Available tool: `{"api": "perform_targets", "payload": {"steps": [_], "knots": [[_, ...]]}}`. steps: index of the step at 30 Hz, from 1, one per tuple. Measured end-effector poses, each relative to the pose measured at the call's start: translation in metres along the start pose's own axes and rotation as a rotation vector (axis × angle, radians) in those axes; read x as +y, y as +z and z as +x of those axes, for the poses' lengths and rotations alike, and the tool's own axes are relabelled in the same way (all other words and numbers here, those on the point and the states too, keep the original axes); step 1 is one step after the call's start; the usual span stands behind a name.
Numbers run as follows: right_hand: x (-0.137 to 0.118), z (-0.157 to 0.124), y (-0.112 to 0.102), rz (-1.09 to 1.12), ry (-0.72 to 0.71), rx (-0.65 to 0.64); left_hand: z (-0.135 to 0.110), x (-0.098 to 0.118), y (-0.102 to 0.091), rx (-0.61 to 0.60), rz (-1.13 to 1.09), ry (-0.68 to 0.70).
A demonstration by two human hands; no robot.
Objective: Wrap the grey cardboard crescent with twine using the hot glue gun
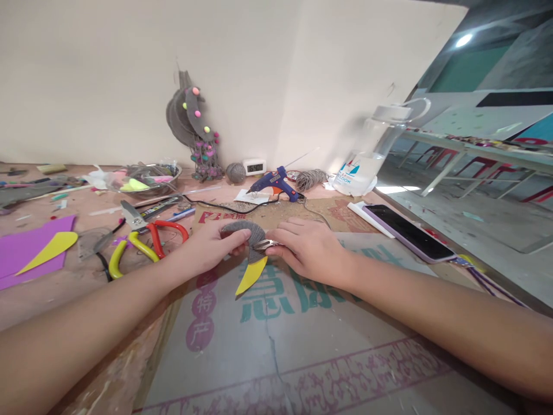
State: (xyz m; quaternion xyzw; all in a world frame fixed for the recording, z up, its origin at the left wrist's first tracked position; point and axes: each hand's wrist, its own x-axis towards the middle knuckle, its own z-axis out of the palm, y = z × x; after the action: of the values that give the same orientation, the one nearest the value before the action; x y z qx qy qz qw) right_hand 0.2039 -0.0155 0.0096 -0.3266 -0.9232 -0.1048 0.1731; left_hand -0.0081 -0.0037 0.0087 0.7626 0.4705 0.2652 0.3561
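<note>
A curved piece wrapped in grey yarn (254, 232), with a bare yellow tip (252, 276) pointing down, is pinched between the thumb and fingers of my left hand (220, 242). My right hand (309, 248) is closed on a small silver metal tool (264, 244) with narrow tips, which meet the wrapped part. Most of that tool is hidden in my fingers, so its exact kind is unclear. A loose grey yarn strand (272, 346) runs down over the printed board (345, 357) beneath my hands.
Red-and-yellow-handled scissors (147, 236), purple sheets (38, 248) and a yellow cut-out (49, 253) lie left. Behind are a blue glue gun (276, 183) with a cord, yarn balls (235, 172) and a small clock (254, 167). A water bottle (367, 150) and phone (408, 230) are right.
</note>
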Motion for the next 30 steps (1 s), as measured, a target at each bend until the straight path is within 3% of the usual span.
{"api": "perform_targets", "payload": {"steps": [19, 30], "knots": [[0.0024, 0.0001, 0.0014, 0.05, -0.026, 0.042, 0.0006, 0.0007, 0.001, -0.006, -0.043, 0.012], [-0.0048, 0.0003, -0.0044, -0.084, -0.002, -0.006, 0.0014, 0.0007, 0.0008, -0.012, -0.016, 0.013]]}}
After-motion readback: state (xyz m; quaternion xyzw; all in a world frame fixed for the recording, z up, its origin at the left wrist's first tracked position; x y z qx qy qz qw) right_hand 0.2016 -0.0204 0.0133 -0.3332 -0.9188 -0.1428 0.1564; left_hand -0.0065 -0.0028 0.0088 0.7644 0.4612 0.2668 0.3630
